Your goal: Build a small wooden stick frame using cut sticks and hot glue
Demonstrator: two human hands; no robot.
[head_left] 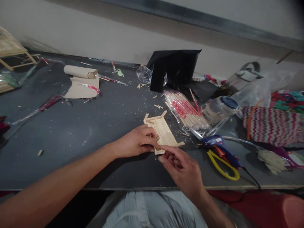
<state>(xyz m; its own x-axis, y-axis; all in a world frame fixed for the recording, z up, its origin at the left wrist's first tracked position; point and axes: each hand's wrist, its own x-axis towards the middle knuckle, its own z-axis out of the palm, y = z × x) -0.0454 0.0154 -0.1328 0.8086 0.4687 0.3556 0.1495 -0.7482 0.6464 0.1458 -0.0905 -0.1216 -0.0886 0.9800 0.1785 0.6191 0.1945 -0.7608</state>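
A small panel of pale wooden sticks (pixel 165 133) lies on the dark tabletop, with short sticks jutting up from its corners. My left hand (pixel 140 141) grips the panel's near left side, fingertips pressed down on the sticks. At the panel's near edge is a short wooden stick (pixel 160 152). My right hand (pixel 184 166) is closed at that stick's right end, thumb below and index finger above; part of the grip is hidden behind the fingers.
To the right lie a blue glue gun (pixel 219 144), yellow-handled scissors (pixel 224 169) and a plastic jar (pixel 220 107). A bag of wooden sticks (pixel 186 109) sits behind the panel, near a black stand (pixel 175 68). Brown paper (pixel 82 87) is at the back left.
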